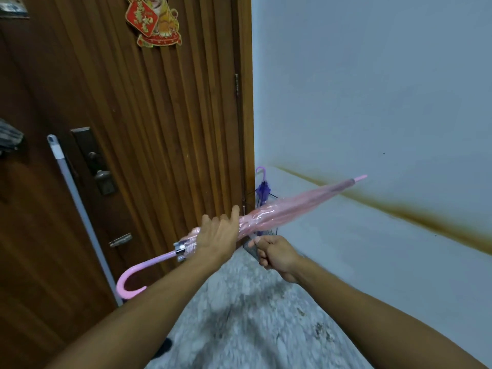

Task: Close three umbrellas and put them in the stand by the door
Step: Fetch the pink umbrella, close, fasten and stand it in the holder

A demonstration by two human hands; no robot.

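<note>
At the far left a grey-handled pole (80, 209) is leaned against the wooden door (149, 115), beside the dark lock plate (94, 161); a red paper decoration (153, 21) is stuck high on the door. The pink umbrella (279, 211) is held closed in the air in front of the door's hinge edge, its long axis slanted — the hooked handle (130, 280) low at the left, the tip (359, 178) raised toward the right and pointed at the pale wall (372, 89). The left hand (218, 233) is wrapped round the gathered canopy near the handle end, the forefinger stretched along it. Just beside it and lower, the right hand (274, 255) is curled, and a small strip at the canopy's underside appears to be pinched — the blur leaves this unsure. Behind the pink canopy, in the corner between door and wall, a closed purple umbrella (263, 189) is seen upright, handle up, in a thin wire stand (275, 230). A brown stain (399, 209) is streaked along the wall. A speckled grey floor (253, 315) lies below.
</note>
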